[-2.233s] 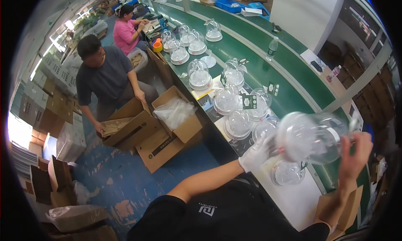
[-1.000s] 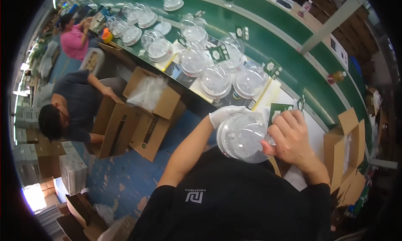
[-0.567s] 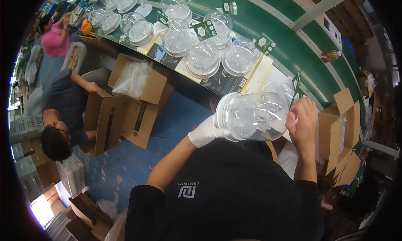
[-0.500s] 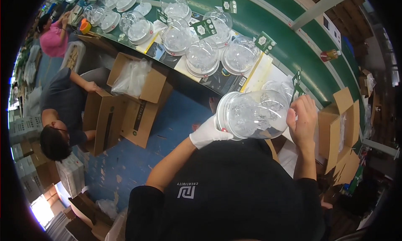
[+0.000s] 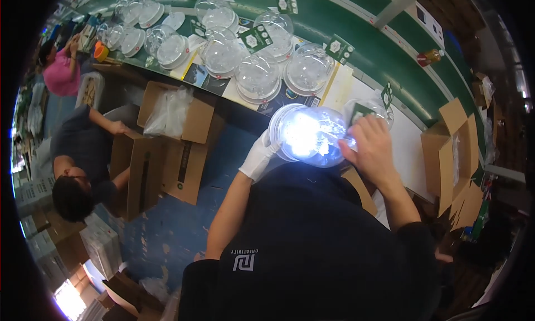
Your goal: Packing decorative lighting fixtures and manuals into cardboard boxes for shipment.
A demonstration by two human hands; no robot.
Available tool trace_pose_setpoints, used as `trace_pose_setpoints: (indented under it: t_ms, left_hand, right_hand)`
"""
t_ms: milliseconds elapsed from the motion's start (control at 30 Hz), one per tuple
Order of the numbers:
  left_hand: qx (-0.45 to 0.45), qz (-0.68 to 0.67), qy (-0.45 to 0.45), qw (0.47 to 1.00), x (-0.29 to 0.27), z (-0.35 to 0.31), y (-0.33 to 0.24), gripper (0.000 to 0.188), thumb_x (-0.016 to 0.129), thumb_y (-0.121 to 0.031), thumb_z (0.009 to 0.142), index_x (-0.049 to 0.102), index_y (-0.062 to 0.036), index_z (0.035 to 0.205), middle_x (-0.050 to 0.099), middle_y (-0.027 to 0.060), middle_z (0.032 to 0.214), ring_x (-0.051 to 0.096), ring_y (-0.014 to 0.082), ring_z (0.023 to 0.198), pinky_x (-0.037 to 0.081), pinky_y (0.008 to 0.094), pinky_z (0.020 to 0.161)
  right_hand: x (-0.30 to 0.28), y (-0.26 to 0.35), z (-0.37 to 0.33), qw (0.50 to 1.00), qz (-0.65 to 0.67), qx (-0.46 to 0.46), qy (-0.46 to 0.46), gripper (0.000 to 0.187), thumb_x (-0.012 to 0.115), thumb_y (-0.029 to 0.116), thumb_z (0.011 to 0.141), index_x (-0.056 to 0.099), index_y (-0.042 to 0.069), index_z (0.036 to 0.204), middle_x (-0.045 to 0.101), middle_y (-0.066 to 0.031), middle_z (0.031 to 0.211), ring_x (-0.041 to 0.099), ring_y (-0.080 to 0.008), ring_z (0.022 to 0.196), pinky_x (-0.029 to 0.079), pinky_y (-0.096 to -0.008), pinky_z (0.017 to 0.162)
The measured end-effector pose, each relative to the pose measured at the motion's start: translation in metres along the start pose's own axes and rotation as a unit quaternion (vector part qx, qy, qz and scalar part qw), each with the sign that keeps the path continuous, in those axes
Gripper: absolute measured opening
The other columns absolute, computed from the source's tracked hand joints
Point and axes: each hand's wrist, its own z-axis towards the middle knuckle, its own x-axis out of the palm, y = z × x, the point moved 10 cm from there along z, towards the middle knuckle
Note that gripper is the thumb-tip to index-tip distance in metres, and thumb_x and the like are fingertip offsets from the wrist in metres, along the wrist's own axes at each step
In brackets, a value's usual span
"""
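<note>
Green bench [image 5: 320,21], white-based clear domes [image 5: 131,43], white panel [image 5: 411,145], orange roll [image 5: 101,52]

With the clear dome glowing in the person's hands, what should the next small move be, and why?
I would probably rotate the lit dome slightly with the gloved left hand, the bare right hand steadying its top end. It is tipped sideways between the two hands, and its white glare hides part of the inside, so another angle might show more.

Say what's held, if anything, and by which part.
A glowing clear dome: the gloved left hand holds it at its white base; the bare right hand is at the opposite, top end, its grip there unclear.
</note>
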Motion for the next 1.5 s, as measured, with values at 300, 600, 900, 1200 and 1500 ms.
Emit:
trace_pose_setpoints:
  t_ms: [300, 600, 900, 1200, 1500]
  left_hand:
    - [0.131, 0.362, -0.006, 0.923, 0.046, 0.040, -0.016, 0.085, 0.074, -0.025, 0.083, 0.029, -0.0015, 0.152, 0.036, 0.0239, 0.152, 0.041, 0.0350, 0.140, 0.034, 0.0401, 0.115]
    - [0.404, 0.555, 0.032, 0.726, 0.147, 0.062, -0.090, 0.069, 0.080, -0.019, 0.072, 0.052, -0.0025, 0.133, 0.054, 0.0177, 0.135, 0.049, 0.0363, 0.130, 0.041, 0.0426, 0.109]
    - [0.456, 0.527, 0.007, 0.717, 0.168, 0.087, -0.095, 0.029, 0.075, -0.018, 0.076, 0.071, -0.0061, 0.103, 0.072, 0.0093, 0.105, 0.067, 0.0297, 0.102, 0.052, 0.0414, 0.092]
    - [0.432, 0.440, -0.006, 0.787, 0.139, 0.077, -0.087, 0.060, 0.080, -0.032, 0.073, 0.061, -0.0051, 0.123, 0.060, 0.0177, 0.125, 0.057, 0.0354, 0.119, 0.048, 0.0431, 0.099]
    - [0.256, 0.720, 0.053, 0.643, 0.088, 0.046, -0.015, 0.023, 0.067, -0.016, 0.083, 0.061, -0.0048, 0.103, 0.065, 0.0132, 0.094, 0.066, 0.0318, 0.083, 0.054, 0.0445, 0.067]
  right_hand:
    - [0.082, -0.064, -0.015, 0.994, -0.028, 0.089, -0.051, 0.025, 0.072, 0.026, 0.081, 0.058, 0.006, 0.082, 0.055, -0.0077, 0.084, 0.054, -0.0254, 0.084, 0.042, -0.0381, 0.075]
    - [0.097, -0.069, -0.016, 0.994, -0.014, 0.097, -0.044, 0.032, 0.074, 0.030, 0.080, 0.059, 0.004, 0.089, 0.058, -0.0103, 0.091, 0.056, -0.0271, 0.089, 0.044, -0.0384, 0.080]
    - [0.204, -0.122, -0.190, 0.799, 0.379, 0.444, -0.142, 0.050, 0.079, 0.021, 0.084, 0.050, 0.002, 0.120, 0.054, -0.0123, 0.118, 0.054, -0.0256, 0.106, 0.045, -0.0368, 0.091]
    - [0.281, -0.119, -0.139, 0.837, 0.444, 0.320, 0.018, 0.105, 0.094, 0.030, 0.057, 0.043, 0.004, 0.145, 0.043, -0.0195, 0.149, 0.037, -0.0385, 0.140, 0.031, -0.0423, 0.117]
    - [0.276, -0.133, -0.147, 0.872, 0.365, 0.325, -0.030, 0.075, 0.091, 0.028, 0.065, 0.058, 0.004, 0.128, 0.064, -0.0170, 0.122, 0.062, -0.0353, 0.112, 0.050, -0.0420, 0.095]
